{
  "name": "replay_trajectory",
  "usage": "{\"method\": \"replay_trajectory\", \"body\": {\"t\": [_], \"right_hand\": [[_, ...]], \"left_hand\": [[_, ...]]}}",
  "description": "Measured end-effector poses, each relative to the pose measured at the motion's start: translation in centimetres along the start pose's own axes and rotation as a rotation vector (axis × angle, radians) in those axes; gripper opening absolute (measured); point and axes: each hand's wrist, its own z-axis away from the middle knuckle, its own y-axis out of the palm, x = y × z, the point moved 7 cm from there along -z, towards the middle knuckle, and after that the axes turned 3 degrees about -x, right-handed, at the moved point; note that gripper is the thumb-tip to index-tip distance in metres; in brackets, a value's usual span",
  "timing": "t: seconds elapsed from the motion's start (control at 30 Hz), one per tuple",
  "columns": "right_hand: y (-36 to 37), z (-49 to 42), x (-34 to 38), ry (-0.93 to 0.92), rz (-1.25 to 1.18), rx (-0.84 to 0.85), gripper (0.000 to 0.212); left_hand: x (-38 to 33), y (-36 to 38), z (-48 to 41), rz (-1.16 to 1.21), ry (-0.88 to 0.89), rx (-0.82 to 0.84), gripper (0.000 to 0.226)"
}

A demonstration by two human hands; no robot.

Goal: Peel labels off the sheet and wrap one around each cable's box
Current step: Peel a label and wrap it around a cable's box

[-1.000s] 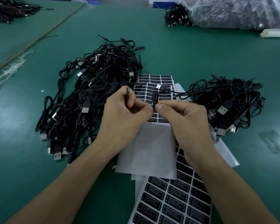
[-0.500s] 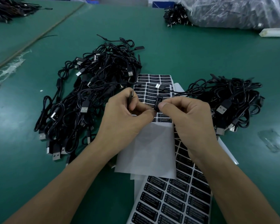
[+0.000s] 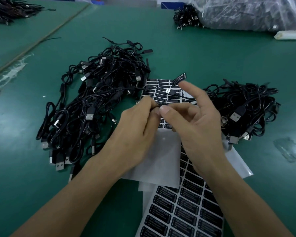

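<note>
Half a second earlier both hands had been pinched together over the label sheet (image 3: 154, 82). Now the right hand (image 3: 195, 120) had let its grip open, its blurred index finger raised with a black label (image 3: 179, 79) apparently clinging to the tip. The left hand (image 3: 137, 127) kept its grip pinched on the cable (image 3: 156, 106) above the bench (image 3: 212, 57), with the cable's box hidden among its fingers. The label was probably about to be wrapped on.

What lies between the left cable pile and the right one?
In the head view: sheets of black labels, a cable draped across the far one, and above them the left hand and right hand held close together.
</note>
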Motion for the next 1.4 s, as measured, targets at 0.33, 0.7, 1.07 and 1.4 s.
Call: {"method": "replay_trajectory", "body": {"t": [0.33,0.7,1.07,1.4], "right_hand": [[-1.4,-0.5,0.6,-0.033,-0.050,-0.092,0.052],[-1.5,-0.3,-0.6,0.070,-0.156,-0.188,0.016],[-0.1,-0.2,-2.2,0.263,-0.266,-0.106,0.016],[-0.4,-0.2,-2.1,0.187,-0.229,-0.108,0.020]], "left_hand": [[0.3,-1.0,0.0,-0.145,0.014,-0.068,0.027],[1.3,-1.4,-0.2,-0.008,-0.092,-0.163,0.034],[1.1,-0.6,-0.1,0.061,-0.083,-0.101,0.027],[1.4,-0.3,-0.1,0.107,-0.107,-0.050,0.021]]}}
